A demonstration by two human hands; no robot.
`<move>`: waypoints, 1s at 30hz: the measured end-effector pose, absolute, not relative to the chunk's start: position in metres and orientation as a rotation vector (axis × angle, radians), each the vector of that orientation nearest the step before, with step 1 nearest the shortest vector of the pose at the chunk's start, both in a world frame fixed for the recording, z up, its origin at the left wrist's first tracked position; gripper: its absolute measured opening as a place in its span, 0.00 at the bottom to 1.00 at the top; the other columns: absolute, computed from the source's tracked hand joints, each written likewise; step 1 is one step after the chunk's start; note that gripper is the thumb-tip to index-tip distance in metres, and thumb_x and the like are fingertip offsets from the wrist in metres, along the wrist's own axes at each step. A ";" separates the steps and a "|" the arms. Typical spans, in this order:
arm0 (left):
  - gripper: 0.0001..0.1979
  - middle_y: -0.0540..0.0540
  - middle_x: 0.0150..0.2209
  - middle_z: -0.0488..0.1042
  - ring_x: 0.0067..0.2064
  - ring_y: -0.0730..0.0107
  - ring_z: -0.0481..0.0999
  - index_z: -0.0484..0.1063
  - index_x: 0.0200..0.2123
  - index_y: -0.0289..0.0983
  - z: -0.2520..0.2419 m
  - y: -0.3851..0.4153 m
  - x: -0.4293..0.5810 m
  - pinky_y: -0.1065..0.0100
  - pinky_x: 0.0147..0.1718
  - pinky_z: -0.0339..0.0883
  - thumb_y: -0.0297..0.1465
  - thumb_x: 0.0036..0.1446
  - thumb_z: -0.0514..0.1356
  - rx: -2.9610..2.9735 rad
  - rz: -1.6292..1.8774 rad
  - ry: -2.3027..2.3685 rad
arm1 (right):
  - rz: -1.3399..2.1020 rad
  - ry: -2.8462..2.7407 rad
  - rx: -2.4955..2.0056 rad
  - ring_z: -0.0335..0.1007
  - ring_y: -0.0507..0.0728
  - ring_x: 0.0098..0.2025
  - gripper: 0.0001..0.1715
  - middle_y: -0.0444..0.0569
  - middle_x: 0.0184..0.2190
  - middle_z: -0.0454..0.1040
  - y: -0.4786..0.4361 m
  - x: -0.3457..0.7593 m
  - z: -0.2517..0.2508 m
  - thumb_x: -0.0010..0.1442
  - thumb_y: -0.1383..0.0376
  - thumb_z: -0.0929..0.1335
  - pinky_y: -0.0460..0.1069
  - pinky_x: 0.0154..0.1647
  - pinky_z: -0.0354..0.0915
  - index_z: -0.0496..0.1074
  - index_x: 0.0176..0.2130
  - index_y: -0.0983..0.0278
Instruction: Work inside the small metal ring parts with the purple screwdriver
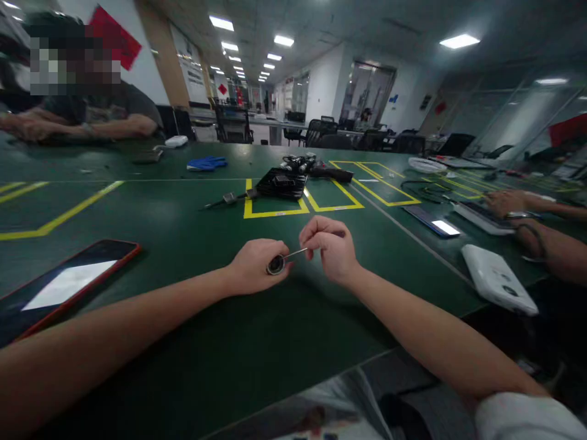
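Observation:
My left hand (257,266) is closed around a small round part (276,264) with a dark inside and a pale metallic rim, its open face turned toward me. In my right hand (334,249), thumb and fingers pinch a slim tool with a thin metal shaft (297,252), which looks like a small screwdriver. Its shaft points left, and the tip meets the edge of the round part, though I cannot tell whether it goes inside. Both hands are just above the green table (192,342).
A phone (68,281) lies left of my arm. Ahead are a black bundle with cables (284,182), blue gloves (206,163) and yellow tape outlines (275,214). To the right are another phone (431,221), a white device (499,278) and a co-worker's hands (509,201). Another person (92,110) sits across.

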State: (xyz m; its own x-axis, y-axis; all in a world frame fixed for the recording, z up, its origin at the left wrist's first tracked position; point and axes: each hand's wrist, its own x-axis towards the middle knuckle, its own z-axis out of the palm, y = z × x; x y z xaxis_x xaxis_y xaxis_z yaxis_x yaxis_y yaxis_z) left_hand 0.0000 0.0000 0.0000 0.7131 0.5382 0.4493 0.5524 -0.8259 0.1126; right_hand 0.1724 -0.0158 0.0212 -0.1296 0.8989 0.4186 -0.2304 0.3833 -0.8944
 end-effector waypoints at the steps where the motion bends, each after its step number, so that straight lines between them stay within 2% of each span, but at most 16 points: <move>1: 0.08 0.50 0.24 0.68 0.24 0.73 0.67 0.65 0.28 0.34 0.000 0.000 0.001 0.72 0.24 0.58 0.33 0.53 0.55 -2.879 -0.745 -0.924 | 1.081 -1.393 -0.667 0.55 0.48 0.15 0.06 0.39 0.13 0.61 -0.018 0.174 0.023 0.36 0.73 0.61 0.44 0.14 0.53 0.64 0.16 0.64; 7: 0.09 0.49 0.25 0.69 0.26 0.73 0.68 0.65 0.30 0.34 0.001 -0.001 0.002 0.72 0.26 0.59 0.35 0.55 0.54 -2.918 -0.748 -0.886 | 0.870 -1.664 -0.666 0.57 0.48 0.20 0.07 0.41 0.15 0.62 -0.028 0.177 0.031 0.37 0.75 0.62 0.45 0.21 0.53 0.63 0.14 0.66; 13: 0.08 0.49 0.27 0.70 0.27 0.73 0.68 0.65 0.31 0.34 0.001 0.000 0.000 0.72 0.26 0.59 0.34 0.55 0.54 -2.941 -0.704 -0.888 | 1.121 -1.474 -0.700 0.56 0.48 0.14 0.07 0.39 0.12 0.61 -0.017 0.175 0.024 0.38 0.74 0.61 0.44 0.14 0.53 0.65 0.16 0.65; 21: 0.08 0.49 0.27 0.70 0.27 0.74 0.68 0.65 0.31 0.34 0.000 0.000 -0.002 0.73 0.26 0.60 0.35 0.54 0.55 -2.925 -0.732 -0.915 | 1.133 -1.401 -0.681 0.57 0.48 0.15 0.07 0.40 0.13 0.62 -0.012 0.173 0.018 0.38 0.74 0.61 0.44 0.14 0.53 0.64 0.16 0.64; 30: 0.08 0.50 0.25 0.69 0.25 0.74 0.68 0.65 0.29 0.34 0.001 0.001 -0.001 0.72 0.24 0.59 0.33 0.54 0.55 -2.907 -0.779 -0.866 | 0.999 -1.604 -0.628 0.55 0.48 0.18 0.07 0.40 0.14 0.60 -0.026 0.174 0.028 0.39 0.74 0.62 0.45 0.18 0.52 0.63 0.15 0.65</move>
